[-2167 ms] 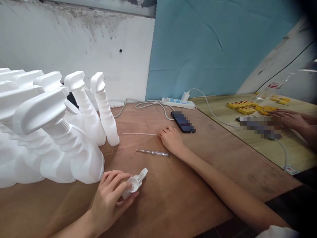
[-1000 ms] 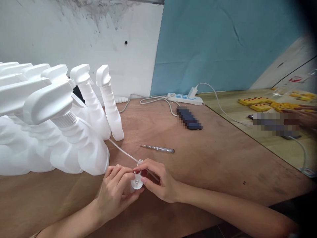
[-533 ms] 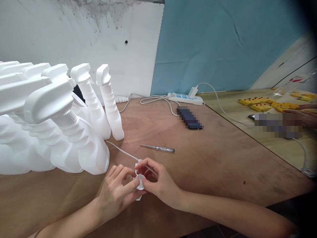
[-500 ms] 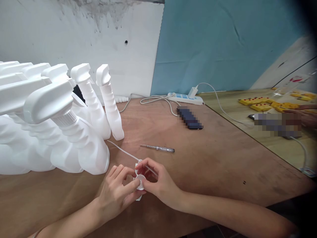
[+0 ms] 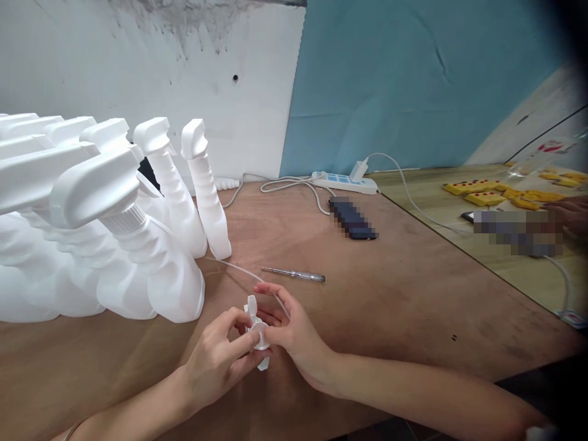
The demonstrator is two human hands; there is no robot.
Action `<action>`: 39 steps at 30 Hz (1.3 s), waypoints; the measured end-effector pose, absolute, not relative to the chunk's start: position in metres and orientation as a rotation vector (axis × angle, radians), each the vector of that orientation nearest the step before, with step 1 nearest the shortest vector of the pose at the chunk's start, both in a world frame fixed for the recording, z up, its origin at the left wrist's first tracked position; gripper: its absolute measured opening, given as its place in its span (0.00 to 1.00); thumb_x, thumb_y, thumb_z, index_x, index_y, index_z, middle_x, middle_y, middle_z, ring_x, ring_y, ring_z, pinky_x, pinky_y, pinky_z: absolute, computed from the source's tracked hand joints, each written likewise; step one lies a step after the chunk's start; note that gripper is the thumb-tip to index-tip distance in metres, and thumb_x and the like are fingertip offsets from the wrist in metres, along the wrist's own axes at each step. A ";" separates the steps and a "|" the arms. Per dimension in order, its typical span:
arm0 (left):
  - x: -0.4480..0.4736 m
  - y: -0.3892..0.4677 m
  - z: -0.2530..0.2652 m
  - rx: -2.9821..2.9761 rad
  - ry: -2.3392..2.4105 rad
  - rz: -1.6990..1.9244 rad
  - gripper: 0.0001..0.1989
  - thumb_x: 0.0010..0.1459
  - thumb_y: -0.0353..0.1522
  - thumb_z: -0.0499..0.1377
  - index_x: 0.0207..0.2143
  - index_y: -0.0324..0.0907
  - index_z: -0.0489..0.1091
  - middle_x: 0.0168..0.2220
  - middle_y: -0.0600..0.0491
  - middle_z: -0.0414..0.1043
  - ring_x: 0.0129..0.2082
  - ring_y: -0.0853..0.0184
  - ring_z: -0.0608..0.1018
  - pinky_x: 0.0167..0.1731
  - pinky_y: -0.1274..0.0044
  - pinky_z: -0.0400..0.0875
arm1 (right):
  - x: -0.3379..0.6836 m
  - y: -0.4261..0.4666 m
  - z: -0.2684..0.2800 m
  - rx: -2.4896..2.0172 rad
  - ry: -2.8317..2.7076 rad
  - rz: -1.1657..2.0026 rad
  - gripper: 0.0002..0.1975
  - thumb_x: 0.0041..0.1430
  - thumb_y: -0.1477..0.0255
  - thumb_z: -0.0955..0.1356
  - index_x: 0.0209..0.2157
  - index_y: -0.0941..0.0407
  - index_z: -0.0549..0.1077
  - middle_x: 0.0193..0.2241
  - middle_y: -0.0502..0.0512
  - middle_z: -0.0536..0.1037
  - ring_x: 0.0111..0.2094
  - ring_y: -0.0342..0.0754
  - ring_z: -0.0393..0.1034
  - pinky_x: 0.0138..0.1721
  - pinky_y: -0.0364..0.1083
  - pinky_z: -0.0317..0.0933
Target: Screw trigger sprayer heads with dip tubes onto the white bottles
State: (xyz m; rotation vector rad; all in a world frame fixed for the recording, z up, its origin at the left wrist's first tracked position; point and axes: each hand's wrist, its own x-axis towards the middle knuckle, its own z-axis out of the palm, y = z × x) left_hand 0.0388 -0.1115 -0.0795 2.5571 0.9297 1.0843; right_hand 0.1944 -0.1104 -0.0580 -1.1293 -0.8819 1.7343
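Note:
A white trigger spray head [image 5: 260, 335] is between my two hands above the table, its round collar turned up toward me. My left hand [image 5: 220, 349] is closed on it from the left, thumb and fingers around the collar. My right hand [image 5: 298, 340] is closed on the right side, with its thumb against the collar and its index finger lifted. A thin white dip tube [image 5: 236, 267] runs from near the bottles to my right hand, passing by its fingers. Where the tube ends is hidden by the hand.
White spray bottles [image 5: 174, 282] crowd the left. A clear-handled screwdriver [image 5: 298, 275] lies beyond my hands, with a dark phone [image 5: 351, 218] farther back. A power strip [image 5: 344, 182] sits along the wall. Another person's hand [image 5: 572, 214] is near yellow pieces [image 5: 482, 198] at right.
The spray head has turned slightly in my hands, so more of its upper end shows. My right fingers have opened away from that end. The tube has shifted with them.

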 end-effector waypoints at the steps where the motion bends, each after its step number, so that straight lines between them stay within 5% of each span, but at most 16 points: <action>1: 0.039 -0.112 -0.080 2.535 0.920 1.101 0.05 0.56 0.30 0.56 0.34 0.40 0.70 0.29 0.52 0.64 0.26 0.73 0.68 0.24 0.82 0.68 | 0.195 -0.109 -0.058 -1.109 -0.856 1.781 0.27 0.35 0.81 0.69 0.41 0.50 0.64 0.50 0.52 0.63 0.48 0.48 0.64 0.46 0.48 0.62; 17: 0.038 -0.112 -0.084 2.493 0.870 1.105 0.06 0.56 0.28 0.56 0.38 0.41 0.69 0.29 0.53 0.64 0.25 0.74 0.69 0.23 0.83 0.68 | 0.197 -0.097 -0.047 -1.139 -0.892 1.944 0.27 0.33 0.85 0.68 0.41 0.53 0.68 0.41 0.52 0.70 0.48 0.48 0.63 0.38 0.44 0.64; 25: 0.036 -0.111 -0.082 2.506 0.838 1.101 0.03 0.55 0.27 0.55 0.33 0.40 0.68 0.28 0.53 0.64 0.23 0.75 0.69 0.22 0.84 0.67 | 0.194 -0.100 -0.046 -1.208 -1.071 1.871 0.26 0.39 0.80 0.70 0.44 0.52 0.67 0.40 0.53 0.71 0.47 0.50 0.65 0.40 0.48 0.65; 29: 0.036 -0.110 -0.085 2.451 0.897 1.079 0.05 0.55 0.27 0.56 0.36 0.41 0.66 0.30 0.53 0.64 0.23 0.76 0.69 0.22 0.84 0.67 | 0.201 -0.095 -0.048 -1.161 -1.109 1.765 0.25 0.36 0.80 0.70 0.42 0.52 0.70 0.44 0.52 0.72 0.48 0.50 0.64 0.49 0.51 0.59; 33: 0.037 -0.108 -0.085 2.409 0.929 1.065 0.06 0.54 0.25 0.55 0.37 0.40 0.63 0.33 0.52 0.64 0.19 0.79 0.66 0.20 0.85 0.66 | 0.215 -0.086 -0.048 -1.018 -1.091 1.601 0.16 0.49 0.72 0.62 0.41 0.53 0.73 0.47 0.54 0.72 0.50 0.51 0.61 0.51 0.54 0.51; 39: 0.038 -0.107 -0.084 2.482 0.941 1.017 0.11 0.53 0.25 0.55 0.40 0.39 0.63 0.34 0.49 0.65 0.29 0.71 0.69 0.27 0.80 0.68 | 0.221 -0.084 -0.049 -0.801 -1.135 1.498 0.17 0.56 0.73 0.59 0.44 0.52 0.71 0.46 0.54 0.73 0.37 0.45 0.65 0.40 0.48 0.57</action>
